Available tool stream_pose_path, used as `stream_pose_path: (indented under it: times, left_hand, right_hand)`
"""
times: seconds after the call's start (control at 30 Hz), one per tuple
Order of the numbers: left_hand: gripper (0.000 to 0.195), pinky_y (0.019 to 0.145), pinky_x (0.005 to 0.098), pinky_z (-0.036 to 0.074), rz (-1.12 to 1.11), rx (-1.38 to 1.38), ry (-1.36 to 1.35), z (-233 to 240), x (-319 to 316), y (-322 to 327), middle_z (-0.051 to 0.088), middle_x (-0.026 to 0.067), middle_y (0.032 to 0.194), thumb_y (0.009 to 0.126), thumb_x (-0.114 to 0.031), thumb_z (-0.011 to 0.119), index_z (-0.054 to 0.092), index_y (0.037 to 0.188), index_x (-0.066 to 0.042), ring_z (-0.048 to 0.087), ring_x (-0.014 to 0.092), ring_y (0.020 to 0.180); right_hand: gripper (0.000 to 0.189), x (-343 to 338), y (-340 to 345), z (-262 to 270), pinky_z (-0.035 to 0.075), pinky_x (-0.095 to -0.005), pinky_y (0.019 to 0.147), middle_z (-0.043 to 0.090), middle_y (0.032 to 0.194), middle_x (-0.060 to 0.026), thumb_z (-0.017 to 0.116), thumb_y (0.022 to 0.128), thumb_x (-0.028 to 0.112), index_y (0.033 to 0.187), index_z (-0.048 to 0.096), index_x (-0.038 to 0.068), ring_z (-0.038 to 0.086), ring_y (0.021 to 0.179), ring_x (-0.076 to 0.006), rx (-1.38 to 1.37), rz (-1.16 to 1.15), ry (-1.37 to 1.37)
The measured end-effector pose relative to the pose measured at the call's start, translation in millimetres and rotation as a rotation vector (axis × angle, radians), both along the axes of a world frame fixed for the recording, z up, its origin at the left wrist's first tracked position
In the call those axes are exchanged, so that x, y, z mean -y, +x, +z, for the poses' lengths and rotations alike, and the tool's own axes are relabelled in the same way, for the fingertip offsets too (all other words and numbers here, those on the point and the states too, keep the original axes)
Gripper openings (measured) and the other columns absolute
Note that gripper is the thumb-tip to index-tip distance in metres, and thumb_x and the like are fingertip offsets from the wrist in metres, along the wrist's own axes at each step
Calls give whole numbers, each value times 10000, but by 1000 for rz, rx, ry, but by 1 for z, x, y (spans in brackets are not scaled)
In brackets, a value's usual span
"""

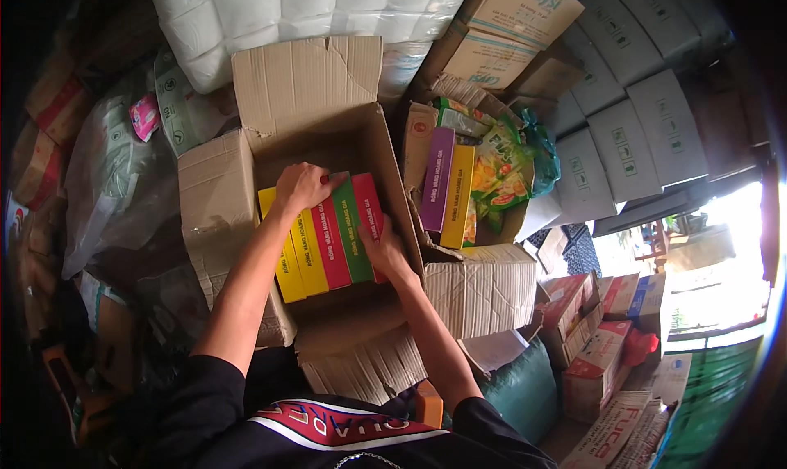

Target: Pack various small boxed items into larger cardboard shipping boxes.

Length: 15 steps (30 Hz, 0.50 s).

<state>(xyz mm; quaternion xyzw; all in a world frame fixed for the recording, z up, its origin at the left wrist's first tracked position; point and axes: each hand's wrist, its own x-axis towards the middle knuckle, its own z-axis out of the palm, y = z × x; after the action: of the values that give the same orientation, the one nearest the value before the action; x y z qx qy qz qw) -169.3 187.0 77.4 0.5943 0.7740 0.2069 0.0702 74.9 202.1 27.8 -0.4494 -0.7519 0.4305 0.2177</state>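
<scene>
An open cardboard carton [307, 81] stands before me with its flaps folded out. Inside, a row of slim printed boxes stands side by side: two yellow boxes [312, 266], a red box [332, 251], a green box [348, 235] and a pinkish-red box [367, 192] at the right end. My left hand [301, 186] rests over the far ends of the row, fingertips at the red and green boxes; its grip is partly hidden. With the thumb on its near face and fingers around its right side, my right hand [384, 247] holds the pinkish-red box.
A second open carton [476, 269] on the right holds a purple box [438, 180], a yellow box [458, 198] and green snack bags [501, 161]. Wrapped white packs [307, 8] stand behind. Grey cartons [621, 149] are stacked at the right, and clear plastic bags [117, 161] lie left.
</scene>
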Motion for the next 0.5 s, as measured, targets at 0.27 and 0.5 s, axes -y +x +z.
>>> stream_pose_path:
  times: [0.27,0.5]
  left_hand:
    - [558,700,437,601,19,16,-7,1,0,-5,735,155,794,927,-654,541,806,942,-163,730,350,769]
    - [518,722,446,602,16,31,-7,-8,0,-9,738,151,812,915,-641,567,805,958,-183,727,357,782]
  right_hand:
    - [552,9,-1,9,537,-420,910,687,1179,-238,628,993,309,1437,442,38,688,1087,-350,-134,-42,-41]
    - [561,15,-3,10,523,-388,936,662,1244,-222,622,999,261,1453,413,5,666,1145,-306,-305,-24,-32]
